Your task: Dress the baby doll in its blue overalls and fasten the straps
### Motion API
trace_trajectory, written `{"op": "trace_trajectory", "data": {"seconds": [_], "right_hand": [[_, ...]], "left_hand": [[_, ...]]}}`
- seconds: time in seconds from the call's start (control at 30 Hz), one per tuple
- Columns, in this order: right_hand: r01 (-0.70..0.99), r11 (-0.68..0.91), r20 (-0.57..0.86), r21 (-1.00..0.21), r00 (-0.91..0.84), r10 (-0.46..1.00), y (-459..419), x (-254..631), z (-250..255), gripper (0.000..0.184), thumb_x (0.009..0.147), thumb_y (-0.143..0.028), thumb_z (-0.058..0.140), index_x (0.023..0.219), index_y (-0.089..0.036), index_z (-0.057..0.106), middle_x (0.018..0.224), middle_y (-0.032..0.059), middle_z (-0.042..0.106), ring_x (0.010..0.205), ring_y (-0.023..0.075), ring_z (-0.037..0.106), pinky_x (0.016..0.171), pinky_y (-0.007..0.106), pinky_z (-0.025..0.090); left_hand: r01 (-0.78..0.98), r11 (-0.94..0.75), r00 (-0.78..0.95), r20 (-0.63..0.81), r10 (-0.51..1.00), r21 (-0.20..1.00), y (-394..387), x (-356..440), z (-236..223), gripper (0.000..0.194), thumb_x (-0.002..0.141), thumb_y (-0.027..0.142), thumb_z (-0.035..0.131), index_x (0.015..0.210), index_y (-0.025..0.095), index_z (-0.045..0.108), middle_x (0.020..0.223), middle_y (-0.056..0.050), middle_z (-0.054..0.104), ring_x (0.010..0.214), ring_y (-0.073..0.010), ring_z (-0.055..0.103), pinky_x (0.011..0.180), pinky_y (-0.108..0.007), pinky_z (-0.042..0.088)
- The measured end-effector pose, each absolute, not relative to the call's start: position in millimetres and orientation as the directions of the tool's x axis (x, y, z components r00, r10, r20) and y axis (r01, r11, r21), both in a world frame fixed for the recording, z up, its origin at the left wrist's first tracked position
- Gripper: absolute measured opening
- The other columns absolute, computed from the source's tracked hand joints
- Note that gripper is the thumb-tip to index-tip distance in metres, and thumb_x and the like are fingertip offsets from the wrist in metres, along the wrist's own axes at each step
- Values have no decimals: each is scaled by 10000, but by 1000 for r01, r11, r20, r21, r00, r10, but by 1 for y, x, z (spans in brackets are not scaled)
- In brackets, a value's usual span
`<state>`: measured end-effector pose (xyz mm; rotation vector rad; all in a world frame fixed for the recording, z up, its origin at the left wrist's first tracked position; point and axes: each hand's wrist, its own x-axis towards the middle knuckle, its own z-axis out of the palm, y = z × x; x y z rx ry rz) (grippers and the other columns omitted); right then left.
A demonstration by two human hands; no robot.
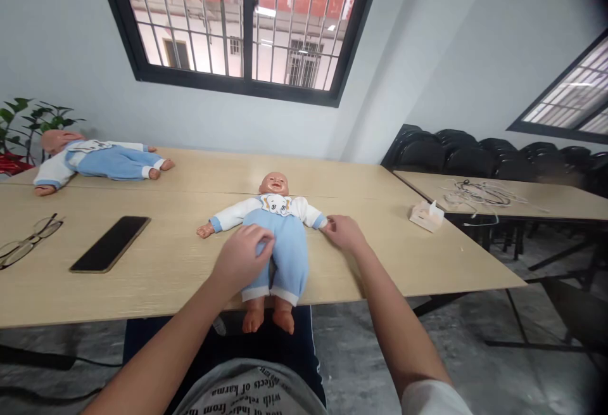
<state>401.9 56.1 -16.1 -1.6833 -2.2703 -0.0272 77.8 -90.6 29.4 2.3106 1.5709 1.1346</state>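
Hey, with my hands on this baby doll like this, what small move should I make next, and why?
Probably slide the doll farther onto the table. Its feet hang past the near edge, while your left hand rests on its trousers and your right hand touches its sleeve cuff.

Pale grey walls [61,41] frame a black barred window [247,22] facing red brick. Light wooden tables [427,263] stand on grey, seemingly concrete floor [475,364]; black chairs [465,155] line the right wall.
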Motion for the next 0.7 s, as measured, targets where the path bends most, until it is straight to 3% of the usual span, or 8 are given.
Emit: {"op": "trace_trajectory", "data": {"seconds": [0.13,0.17,0.27,0.37,0.5,0.6,0.7], "right_hand": [[902,310,283,-301,-226,932,48,400,-30,363,936,-447,623,1114,-145,718,1053,135,725,932,230,628,821,301,424],[889,310,298,-338,-211,931,45,399,-33,373,940,-465,613,1093,-141,717,1027,129,723,904,222,624,807,298,429],[845,321,377,-427,-156,913,38,396,-39,396,945,-495,595,1058,-133,709,974,117,710,869,216,611,800,307,446],[798,365,454,-479,-131,881,36,396,-42,382,946,-473,594,1095,-138,702,1010,117,708,912,221,615,837,319,460],[771,383,477,-508,-118,871,36,396,-46,371,921,-480,636,1073,-152,720,1021,118,718,924,227,628,856,330,477],[763,388,507,-518,-91,857,38,394,-47,349,906,-449,657,1066,-148,730,1002,121,720,937,236,638,873,343,490],[759,382,529,-527,-59,846,41,392,-50,365,894,-374,651,1170,-142,706,1054,131,717,993,251,645,923,374,498]], "left_hand": [[829,-465,372,315,873,309,-36,150,52,209,979,305,542,939,215,727,987,-77,740,991,-245,661,900,-372,495],[861,-422,366,231,901,282,-21,165,54,215,980,320,547,991,210,732,1022,-91,744,1012,-250,669,885,-363,500],[895,-354,319,164,933,271,16,197,49,256,944,340,621,1089,153,717,1070,-153,742,1003,-279,696,830,-356,518],[911,-317,287,149,946,262,36,210,38,281,941,318,625,1121,117,701,1098,-185,733,1011,-291,708,821,-351,528],[915,-329,298,161,941,232,42,210,29,268,993,222,502,1134,89,686,1110,-206,721,1028,-289,709,837,-360,532],[896,-396,361,189,913,201,36,210,28,289,1011,190,443,1167,98,668,1131,-196,712,1030,-289,707,841,-372,530],[847,-502,466,211,859,175,27,214,28,254,1008,233,487,1162,149,671,1148,-146,710,1038,-276,701,862,-362,521]]}}
